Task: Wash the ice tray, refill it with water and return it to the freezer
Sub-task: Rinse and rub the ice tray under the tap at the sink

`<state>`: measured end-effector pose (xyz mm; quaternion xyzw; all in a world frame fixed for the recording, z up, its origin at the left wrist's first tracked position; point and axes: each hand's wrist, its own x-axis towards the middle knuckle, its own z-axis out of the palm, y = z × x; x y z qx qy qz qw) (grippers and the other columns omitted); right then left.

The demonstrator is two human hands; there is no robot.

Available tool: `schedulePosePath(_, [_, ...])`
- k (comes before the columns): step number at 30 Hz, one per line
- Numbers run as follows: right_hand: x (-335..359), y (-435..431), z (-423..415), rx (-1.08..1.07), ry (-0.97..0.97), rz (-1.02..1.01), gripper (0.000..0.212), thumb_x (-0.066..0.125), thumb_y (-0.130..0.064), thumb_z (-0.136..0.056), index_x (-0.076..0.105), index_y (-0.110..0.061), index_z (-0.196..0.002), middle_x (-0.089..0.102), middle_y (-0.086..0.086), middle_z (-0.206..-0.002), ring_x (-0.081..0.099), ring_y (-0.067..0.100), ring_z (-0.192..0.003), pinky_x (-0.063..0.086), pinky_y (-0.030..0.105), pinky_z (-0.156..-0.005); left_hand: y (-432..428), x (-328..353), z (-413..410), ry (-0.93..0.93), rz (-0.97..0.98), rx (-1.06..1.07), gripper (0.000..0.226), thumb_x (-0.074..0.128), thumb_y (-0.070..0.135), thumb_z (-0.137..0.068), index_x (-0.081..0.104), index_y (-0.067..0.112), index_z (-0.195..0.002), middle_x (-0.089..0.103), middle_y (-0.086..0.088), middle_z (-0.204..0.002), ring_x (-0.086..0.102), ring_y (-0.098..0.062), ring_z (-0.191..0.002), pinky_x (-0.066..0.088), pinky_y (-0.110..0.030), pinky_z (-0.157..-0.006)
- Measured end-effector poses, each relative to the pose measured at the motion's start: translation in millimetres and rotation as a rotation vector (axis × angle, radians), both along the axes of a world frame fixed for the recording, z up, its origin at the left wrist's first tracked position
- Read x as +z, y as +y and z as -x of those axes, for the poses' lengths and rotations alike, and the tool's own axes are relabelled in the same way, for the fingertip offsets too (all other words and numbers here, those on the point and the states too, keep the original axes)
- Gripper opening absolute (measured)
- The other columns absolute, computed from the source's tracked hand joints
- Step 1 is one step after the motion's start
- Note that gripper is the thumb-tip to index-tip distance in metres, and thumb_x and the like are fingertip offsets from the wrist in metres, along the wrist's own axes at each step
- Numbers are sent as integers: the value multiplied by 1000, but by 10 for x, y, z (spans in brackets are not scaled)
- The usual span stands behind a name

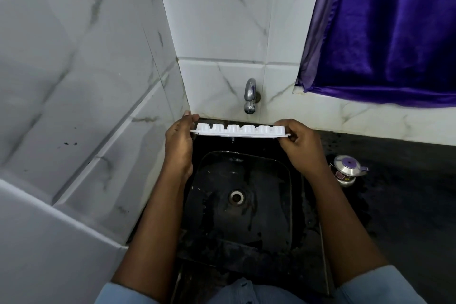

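Pale blue sleeves (385,286) leave both forearms (153,217) bare.

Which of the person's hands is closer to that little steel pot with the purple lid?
Right. The right hand, gripping one end of the ice tray, is just left of the steel pot; the left hand grips the other end, across the sink.

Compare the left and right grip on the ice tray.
The left hand wraps the left end of the ice tray; the right hand pinches the right rim. The left hand's fingers stretch upward; the right hand's curl tightly. Both hold it over the sink.
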<state>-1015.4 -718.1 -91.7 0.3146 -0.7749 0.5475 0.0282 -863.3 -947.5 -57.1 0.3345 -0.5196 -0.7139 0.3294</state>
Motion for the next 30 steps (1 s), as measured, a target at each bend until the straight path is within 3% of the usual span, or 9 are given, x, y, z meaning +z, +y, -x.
schedulePosePath(5, [22,59,-35,5,34,-11,32,66,-2,-95,69,-29,-113,75,-15,-106,70,4,-91,56,34,-78,-12,-77,30,38,-86,45,9,70,16,-99,74,8,-100,75,-1,-81,70,-24,-83,59,-28,-71])
schedulePosePath(8, [4,41,-43,51,29,42,35,62,3,-96,67,-23,-119,72,-16,-125,68,7,-116,55,31,-96,-7,-111,68,74,-216,72,10,73,2,-95,71,11,-100,76,-13,-101,72,-31,-95,62,-44,-88])
schedulePosePath(10, [-18,21,-49,130,-108,112,45,56,14,-93,62,-17,-126,67,-9,-138,62,6,-129,51,27,-104,-21,-128,91,82,-301,78,25,69,-11,-92,66,11,-103,73,-17,-111,72,-31,-97,62,-49,-92])
schedulePosePath(14, [-37,1,-47,194,-563,407,55,44,22,-92,57,-16,-130,63,-5,-135,63,10,-122,56,24,-89,-22,-175,72,126,-315,-5,46,66,-21,-85,64,12,-116,73,-19,-124,74,-33,-100,63,-47,-86])
schedulePosePath(16, [-38,-23,-20,112,-713,556,42,48,11,-101,57,-18,-130,61,-2,-130,66,11,-113,58,27,-85,-28,-200,44,132,-315,-22,47,67,-20,-84,64,16,-115,73,-18,-124,72,-33,-102,62,-48,-87])
schedulePosePath(20, [-81,-76,32,-18,-695,456,45,62,5,-100,53,-19,-137,68,5,-130,71,19,-111,60,36,-84,-14,-293,9,132,-428,-232,42,69,2,-95,63,-1,-137,72,-20,-132,72,-36,-119,64,-49,-91])
schedulePosePath(23, [-92,-70,73,24,-872,508,39,60,6,-99,56,-14,-132,72,11,-125,75,21,-101,64,36,-78,21,-382,-9,64,-492,-271,43,68,11,-100,62,-3,-140,71,-23,-135,69,-38,-126,61,-50,-97])
schedulePosePath(27, [-194,-64,115,147,-995,342,27,65,-9,-102,66,-2,-128,74,21,-125,74,35,-110,62,52,-93,15,-460,-57,-13,-488,-321,37,69,16,-99,67,0,-133,73,-21,-132,73,-36,-118,63,-51,-95])
schedulePosePath(30, [-299,-66,141,119,-989,383,31,65,-6,-101,64,0,-131,74,22,-125,71,37,-114,61,54,-94,2,-452,-72,-53,-504,-304,40,61,39,-105,70,8,-130,77,-16,-126,73,-36,-117,56,-56,-102])
